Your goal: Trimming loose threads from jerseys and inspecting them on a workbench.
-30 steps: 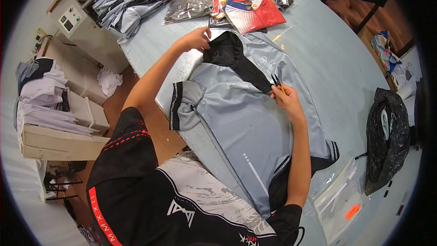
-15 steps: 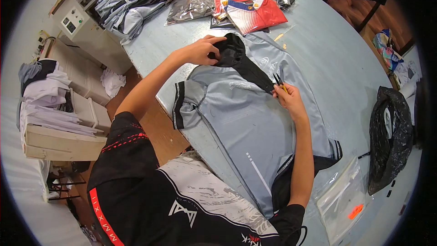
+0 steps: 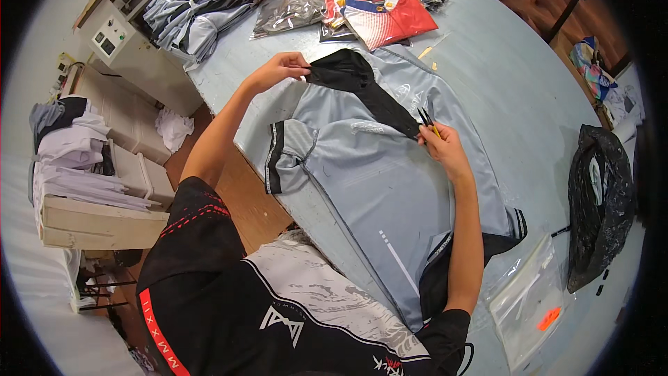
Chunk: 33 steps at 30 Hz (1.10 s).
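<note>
A grey polo shirt (image 3: 376, 195) with black trim lies spread on the table in front of me. My left hand (image 3: 282, 69) pinches the end of its black collar (image 3: 341, 69) and draws it out to the left. The black placket (image 3: 391, 110) runs slantwise from the collar to my right hand (image 3: 445, 150). In that hand I hold thread snips (image 3: 426, 120) with dark blades pointing away from me and a yellow part at the grip. The right fingertips also touch the placket's lower end. One short sleeve (image 3: 285, 157) with a black cuff lies at the left.
Bagged garments (image 3: 379, 14) and a pile of folded grey shirts (image 3: 198, 21) lie along the table's far side. On the right are a black plastic bag (image 3: 598, 209) and clear plastic sleeves (image 3: 529, 306). A wooden drawer (image 3: 104, 223) with white cloth stands left of the table.
My left hand has moved left from the collar's inside to its end, stretching the collar out flatter. My right hand stays at the placket with the snips.
</note>
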Each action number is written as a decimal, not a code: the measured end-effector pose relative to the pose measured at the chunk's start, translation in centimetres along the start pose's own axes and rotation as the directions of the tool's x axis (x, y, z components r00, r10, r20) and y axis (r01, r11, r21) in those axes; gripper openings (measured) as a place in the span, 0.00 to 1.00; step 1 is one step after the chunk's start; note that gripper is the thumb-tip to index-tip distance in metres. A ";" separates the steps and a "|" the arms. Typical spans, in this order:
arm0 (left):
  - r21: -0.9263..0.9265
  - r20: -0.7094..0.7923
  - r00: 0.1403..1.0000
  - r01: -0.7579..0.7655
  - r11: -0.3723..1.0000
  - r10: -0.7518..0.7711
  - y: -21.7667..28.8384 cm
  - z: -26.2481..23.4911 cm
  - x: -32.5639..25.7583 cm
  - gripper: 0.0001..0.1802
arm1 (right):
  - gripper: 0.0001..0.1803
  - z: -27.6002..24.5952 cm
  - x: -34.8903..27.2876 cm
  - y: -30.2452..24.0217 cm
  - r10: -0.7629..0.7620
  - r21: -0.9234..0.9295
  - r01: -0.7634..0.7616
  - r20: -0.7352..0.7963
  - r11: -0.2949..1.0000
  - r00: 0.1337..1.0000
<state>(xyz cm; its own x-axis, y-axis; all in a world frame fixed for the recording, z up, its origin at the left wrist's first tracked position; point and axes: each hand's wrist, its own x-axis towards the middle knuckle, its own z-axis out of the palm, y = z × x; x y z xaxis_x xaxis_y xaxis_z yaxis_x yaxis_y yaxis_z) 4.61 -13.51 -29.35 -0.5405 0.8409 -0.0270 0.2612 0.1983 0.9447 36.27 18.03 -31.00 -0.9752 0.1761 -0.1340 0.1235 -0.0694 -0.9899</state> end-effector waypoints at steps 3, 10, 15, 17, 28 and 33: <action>-0.004 0.001 0.998 0.059 0.998 -0.059 0.2 0.3 -0.8 0.08 | 0.13 -0.1 0.0 -0.1 0.008 -0.011 -0.008 0.003 1.000 1.000; 0.936 0.074 0.907 -0.207 0.286 0.415 3.2 5.2 0.8 0.21 | 0.12 -0.3 -0.1 0.0 0.023 -0.011 -0.023 -0.024 1.000 0.999; 0.702 -0.071 0.952 -0.166 0.692 0.299 2.5 8.1 5.2 0.20 | 0.12 -0.3 0.1 0.1 0.015 -0.017 -0.015 -0.026 1.000 1.000; 0.651 -0.211 0.947 -0.050 0.757 0.244 1.0 8.2 6.4 0.19 | 0.12 0.3 0.5 -0.1 0.009 -0.021 -0.009 0.004 1.000 1.000; -0.054 -0.288 0.945 0.147 0.988 -0.156 1.0 11.0 9.5 0.14 | 0.12 -1.0 0.0 0.5 0.021 0.012 -0.022 0.016 1.000 1.000; 0.023 -0.244 0.965 0.107 0.994 -0.098 -0.5 9.7 8.6 0.13 | 0.11 -1.1 0.4 0.6 0.019 0.009 -0.020 0.034 1.000 0.999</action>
<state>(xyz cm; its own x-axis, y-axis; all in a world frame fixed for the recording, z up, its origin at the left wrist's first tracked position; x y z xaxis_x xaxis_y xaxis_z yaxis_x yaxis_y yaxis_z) 7.56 -1.47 -33.19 -0.7424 0.6688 -0.0388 0.2202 0.2984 0.9287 36.19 19.15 -31.73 -0.9783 0.1414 -0.1514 0.1408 -0.0819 -0.9866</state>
